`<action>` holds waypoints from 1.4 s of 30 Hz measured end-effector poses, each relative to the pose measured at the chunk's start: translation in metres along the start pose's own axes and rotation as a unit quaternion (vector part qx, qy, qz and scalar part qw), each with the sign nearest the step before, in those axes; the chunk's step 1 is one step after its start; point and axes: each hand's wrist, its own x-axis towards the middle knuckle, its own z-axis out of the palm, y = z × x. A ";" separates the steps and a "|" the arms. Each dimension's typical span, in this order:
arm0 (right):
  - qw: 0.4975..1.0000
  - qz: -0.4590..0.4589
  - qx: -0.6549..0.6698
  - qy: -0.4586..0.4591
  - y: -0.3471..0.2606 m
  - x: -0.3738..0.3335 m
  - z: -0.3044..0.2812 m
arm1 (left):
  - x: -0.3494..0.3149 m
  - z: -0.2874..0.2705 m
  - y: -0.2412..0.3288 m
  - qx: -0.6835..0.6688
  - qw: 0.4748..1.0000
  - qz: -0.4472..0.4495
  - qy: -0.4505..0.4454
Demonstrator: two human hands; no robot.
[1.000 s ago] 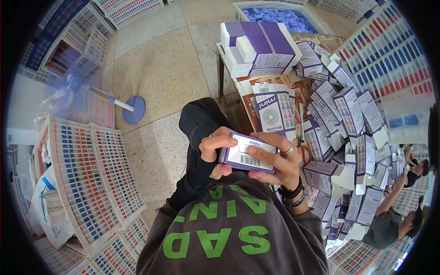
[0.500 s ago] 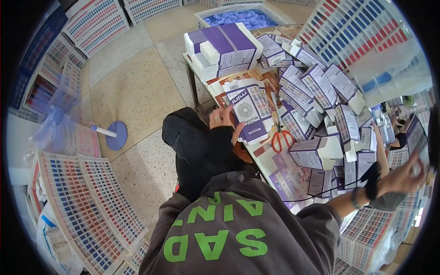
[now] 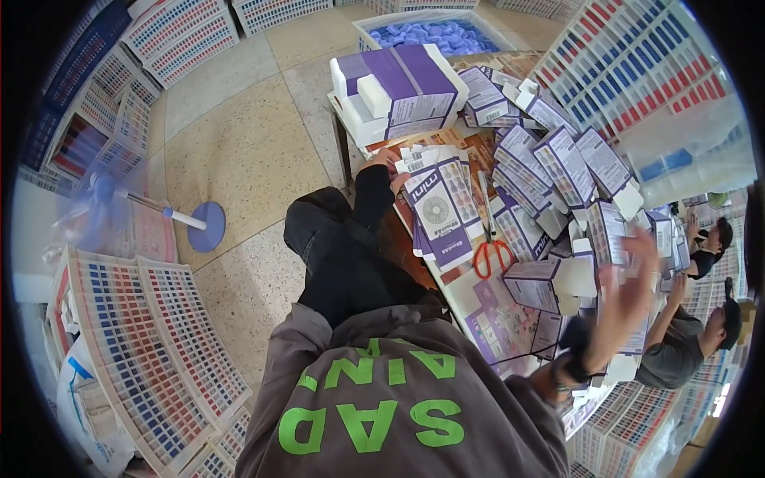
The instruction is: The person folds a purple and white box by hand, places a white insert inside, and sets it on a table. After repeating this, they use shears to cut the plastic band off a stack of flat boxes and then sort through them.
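My left hand [image 3: 386,162] is at the table's left edge, its fingers and thumb closed on the flap end of a flat carton in a small stack. The stack's top flat carton [image 3: 438,211] is white and purple with a round picture. Over the near right part of the table, my right hand [image 3: 625,283] is raised, blurred, with fingers spread and nothing visible in it. Below and behind it lies a heap of folded white and purple boxes [image 3: 564,166]. Red-handled scissors [image 3: 490,241] lie between the flat cartons and the heap.
A large purple and white carton [image 3: 422,115] stands at the table's far left corner. Beyond it is a bin of blue pieces [image 3: 362,33]. Stacked crates [image 3: 629,60] rise at the back right. A blue-based stand [image 3: 209,227] is on the floor at left. Two people [image 3: 677,342] work at right.
My left hand has moved farther along to the flat cartons' flap end and closed there. My right hand has swung left from the far right to above the boxes. The view has shifted slightly.
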 end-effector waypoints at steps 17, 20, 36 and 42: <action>0.947 0.030 0.304 -0.104 -0.012 0.027 0.222 | -0.010 -0.069 0.129 -0.320 0.938 0.120 -0.061; 0.925 0.042 0.366 -0.091 -0.011 0.024 0.233 | -0.014 -0.070 0.122 -0.362 0.924 -0.026 -0.118; 0.745 0.146 0.626 -0.177 -0.010 0.047 0.254 | -0.001 -0.025 0.028 -0.290 0.928 0.232 -0.005; 0.730 0.172 0.629 -0.207 -0.009 0.052 0.250 | 0.018 -0.041 0.049 -0.125 0.916 0.375 0.058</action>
